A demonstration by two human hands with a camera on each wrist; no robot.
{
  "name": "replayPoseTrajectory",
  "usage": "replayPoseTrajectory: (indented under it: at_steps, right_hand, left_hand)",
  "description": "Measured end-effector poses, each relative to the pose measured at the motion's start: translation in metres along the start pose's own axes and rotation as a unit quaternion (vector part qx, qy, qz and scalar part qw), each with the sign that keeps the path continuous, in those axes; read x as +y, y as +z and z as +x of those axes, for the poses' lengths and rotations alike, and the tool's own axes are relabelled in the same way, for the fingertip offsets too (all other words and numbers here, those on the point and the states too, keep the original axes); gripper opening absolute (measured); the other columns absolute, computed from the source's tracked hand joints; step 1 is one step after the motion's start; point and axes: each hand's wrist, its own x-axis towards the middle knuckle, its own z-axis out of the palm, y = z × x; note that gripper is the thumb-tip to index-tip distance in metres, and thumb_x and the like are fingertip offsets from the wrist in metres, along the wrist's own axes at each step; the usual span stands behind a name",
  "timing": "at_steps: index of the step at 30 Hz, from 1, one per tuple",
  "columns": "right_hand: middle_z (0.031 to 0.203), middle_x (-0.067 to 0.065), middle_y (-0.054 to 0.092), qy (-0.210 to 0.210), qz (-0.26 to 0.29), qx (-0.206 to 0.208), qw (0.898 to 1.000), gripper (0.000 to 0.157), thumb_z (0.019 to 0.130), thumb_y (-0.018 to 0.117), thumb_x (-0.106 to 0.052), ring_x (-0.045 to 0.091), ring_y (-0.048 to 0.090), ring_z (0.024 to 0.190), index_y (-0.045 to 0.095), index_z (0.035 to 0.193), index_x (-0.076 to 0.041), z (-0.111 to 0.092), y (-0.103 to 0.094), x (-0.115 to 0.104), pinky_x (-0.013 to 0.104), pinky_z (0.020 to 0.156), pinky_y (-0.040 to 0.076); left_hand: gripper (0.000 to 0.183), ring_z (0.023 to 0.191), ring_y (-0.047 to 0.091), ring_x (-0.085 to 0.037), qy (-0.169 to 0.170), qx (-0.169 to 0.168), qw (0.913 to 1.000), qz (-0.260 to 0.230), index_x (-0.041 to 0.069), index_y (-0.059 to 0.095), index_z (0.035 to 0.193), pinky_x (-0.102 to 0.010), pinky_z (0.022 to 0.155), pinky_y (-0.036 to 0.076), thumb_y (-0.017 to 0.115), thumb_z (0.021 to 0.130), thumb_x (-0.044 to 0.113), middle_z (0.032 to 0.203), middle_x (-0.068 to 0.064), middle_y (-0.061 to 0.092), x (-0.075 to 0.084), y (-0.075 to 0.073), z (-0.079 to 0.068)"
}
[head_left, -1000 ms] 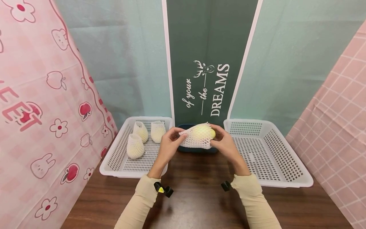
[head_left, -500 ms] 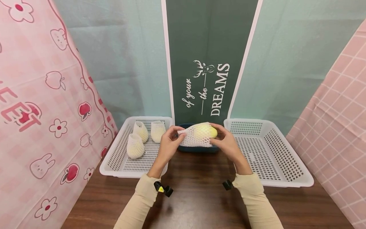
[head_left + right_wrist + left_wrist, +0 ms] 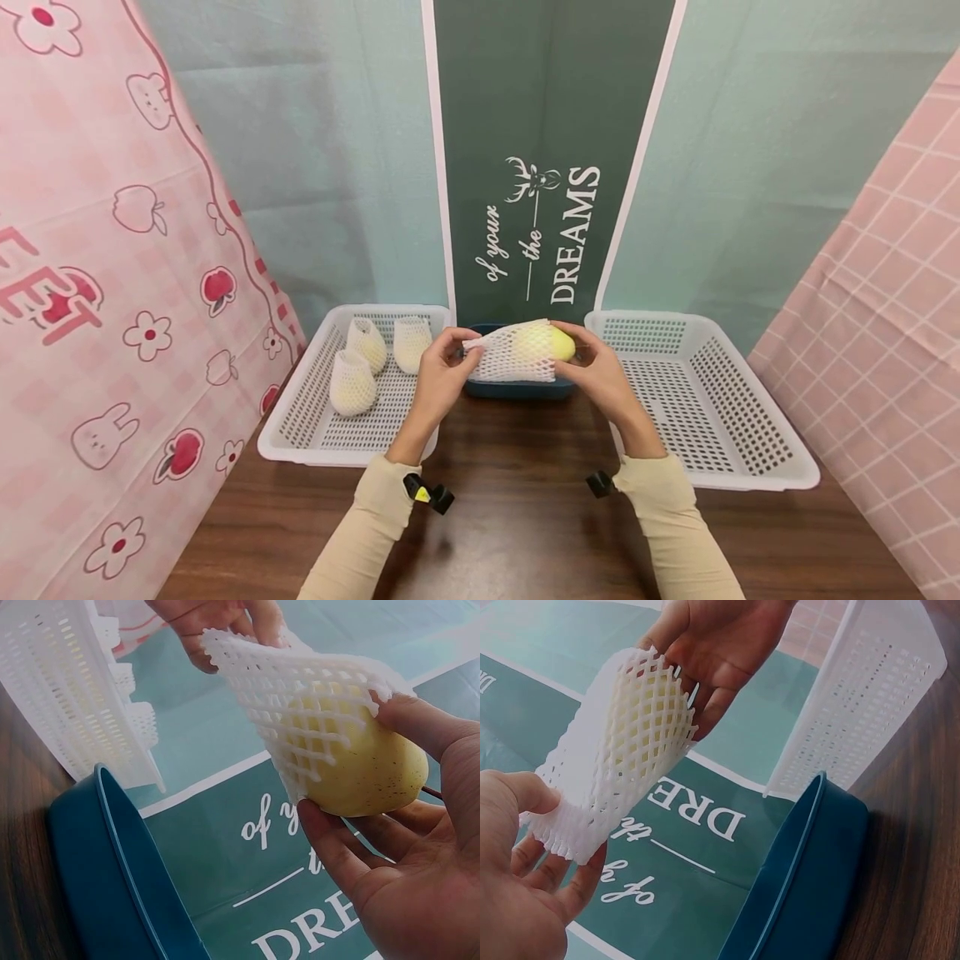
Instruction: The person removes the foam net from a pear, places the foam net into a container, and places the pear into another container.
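A yellow pear [image 3: 375,776] with a dark stem sits partly inside a white foam fruit net [image 3: 592,765], held up in front of the body. Its stem end is bare and points right; the rest shows through the mesh. My left hand [image 3: 442,371] pinches the narrow, loose end of the net between thumb and fingers. On the other side, my right hand [image 3: 600,371] grips the pear, thumb and index fingertip at the net's open rim and the other fingers under the fruit. A blue basin [image 3: 517,389] stands below and behind, largely hidden by the hands.
At the left, a white perforated basket [image 3: 330,456] holds three net-covered fruits [image 3: 353,385]. Another white basket [image 3: 738,479] stands at the right, its slotted floor in view. Both rest on the dark wooden table [image 3: 510,517], with a cloth backdrop [image 3: 525,100] behind.
More of the pear's bare yellow end shows beyond the net's rim at the right. My right hand has shifted slightly right; my left hand keeps its pinch on the net.
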Motion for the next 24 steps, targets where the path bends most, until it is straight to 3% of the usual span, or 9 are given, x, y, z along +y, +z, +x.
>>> replayPoseTrajectory:
  at_steps: [8, 17, 24]
  right_hand:
    - [0.152, 0.017, 0.055, 0.009, 0.016, 0.0, 1.0, 0.063, 0.096, 0.079, -0.013, 0.034, 0.056, 0.132, 0.055, 0.154, -0.015, -0.001, -0.005, 0.002, 0.011, 0.095, 0.05]
    - [0.149, 0.016, 0.057, 0.015, 0.015, 0.009, 1.0, 0.067, 0.093, 0.084, -0.021, 0.031, 0.057, 0.128, 0.056, 0.154, -0.016, -0.001, -0.01, -0.001, 0.014, 0.092, 0.054]
    - [0.147, 0.01, 0.059, 0.02, 0.012, 0.013, 1.0, 0.07, 0.09, 0.088, -0.029, 0.024, 0.057, 0.13, 0.057, 0.153, -0.02, -0.002, -0.016, 0.0, 0.014, 0.096, 0.054]
  left_hand:
    - [0.018, 0.083, 0.058, -0.023, 0.001, 0.001, 1.0, 0.004, 0.003, 0.073, 0.117, -0.02, 0.067, 0.046, 0.074, 0.099, 0.005, 0.097, -0.018, 0.071, 0.001, 0.001, -0.001]
    - [0.017, 0.078, 0.058, -0.012, 0.002, 0.004, 0.9999, 0.011, 0.002, 0.071, 0.116, -0.019, 0.066, 0.047, 0.072, 0.1, 0.004, 0.097, -0.017, 0.071, 0.0, 0.001, 0.0]
    - [0.016, 0.081, 0.059, -0.018, 0.002, 0.006, 0.9999, 0.011, 0.003, 0.071, 0.116, -0.02, 0.067, 0.047, 0.072, 0.1, 0.005, 0.099, -0.018, 0.072, -0.002, 0.001, 0.001]
